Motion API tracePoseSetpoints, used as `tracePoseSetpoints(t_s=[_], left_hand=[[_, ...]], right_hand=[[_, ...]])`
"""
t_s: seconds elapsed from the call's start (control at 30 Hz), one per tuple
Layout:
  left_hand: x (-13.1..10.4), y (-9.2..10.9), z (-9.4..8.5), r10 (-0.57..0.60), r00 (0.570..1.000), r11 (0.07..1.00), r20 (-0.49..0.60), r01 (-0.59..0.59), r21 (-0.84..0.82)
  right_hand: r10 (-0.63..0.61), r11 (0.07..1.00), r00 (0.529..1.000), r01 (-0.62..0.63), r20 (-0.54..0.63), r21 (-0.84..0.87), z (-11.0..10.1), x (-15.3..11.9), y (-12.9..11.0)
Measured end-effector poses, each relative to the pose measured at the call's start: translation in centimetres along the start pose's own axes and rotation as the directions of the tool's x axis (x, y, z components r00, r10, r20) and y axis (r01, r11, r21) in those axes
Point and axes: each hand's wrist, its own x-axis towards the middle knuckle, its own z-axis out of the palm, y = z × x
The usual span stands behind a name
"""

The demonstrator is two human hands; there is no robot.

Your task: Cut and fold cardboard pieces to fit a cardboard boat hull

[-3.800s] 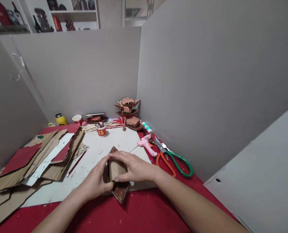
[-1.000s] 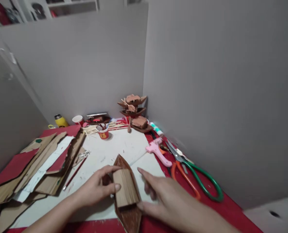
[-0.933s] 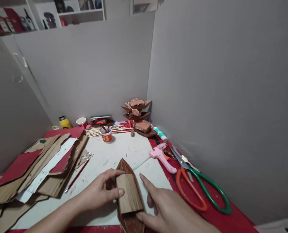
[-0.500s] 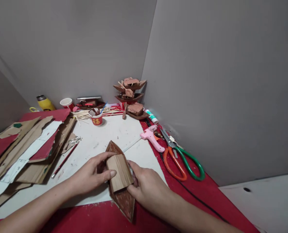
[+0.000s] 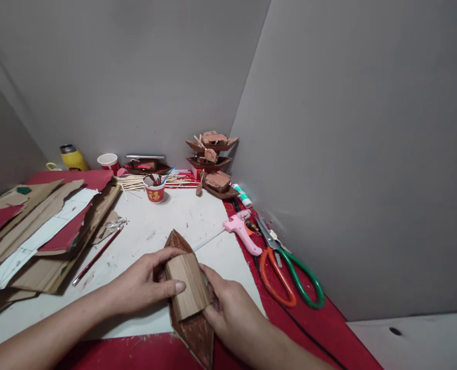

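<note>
A brown model boat (image 5: 195,336) lies lengthwise in front of me, its far tip on the white sheet and its near end over the red cloth. Across its middle sits a curved tan cardboard canopy (image 5: 189,288). My left hand (image 5: 157,280) grips the canopy's left side, thumb on top and fingers at the far left edge. My right hand (image 5: 228,300) closes on the right side, where canopy and hull meet; some of its fingertips are hidden. Just beyond the boat, a pink glue gun (image 5: 241,234) rests with a pale glue stick pointing toward the hull.
Orange-and-green-handled scissors (image 5: 290,272) lie on the right. Torn cardboard pieces (image 5: 47,267) are stacked at left beside a paintbrush (image 5: 97,257). Farther back are a red paper cup (image 5: 154,192), thin wooden sticks (image 5: 133,181), finished model boats (image 5: 216,182) and a yellow bottle (image 5: 73,159).
The camera view has tilted and shifted slightly, so the boat appears a little lower. Both hands keep their hold on the canopy and boat.
</note>
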Motion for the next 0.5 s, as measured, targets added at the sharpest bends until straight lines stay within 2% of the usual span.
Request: tracePoseSetpoints(t_s=[0.13, 0.3, 0.5], left_hand=[[-0.6, -0.2, -0.4, 0.011, 1.0, 1.0, 0.021, -0.01, -0.029], [-1.6, -0.7, -0.7, -0.066, 0.993, 0.996, 0.096, 0.072, -0.059], [-2.3, -0.9, 0.3, -0.092, 0.996, 0.995, 0.02, 0.091, 0.042]], right_hand=[[-0.063, 0.991, 0.998, 0.062, 0.001, 0.123, -0.5, 0.3, -0.1], [-0.119, 0.972, 0.988, 0.097, 0.095, 0.212, -2.2, 1.1, -0.1], [-0.127, 0.976, 0.976, 0.09, 0.18, 0.2, -3.2, 1.5, 0.9]])
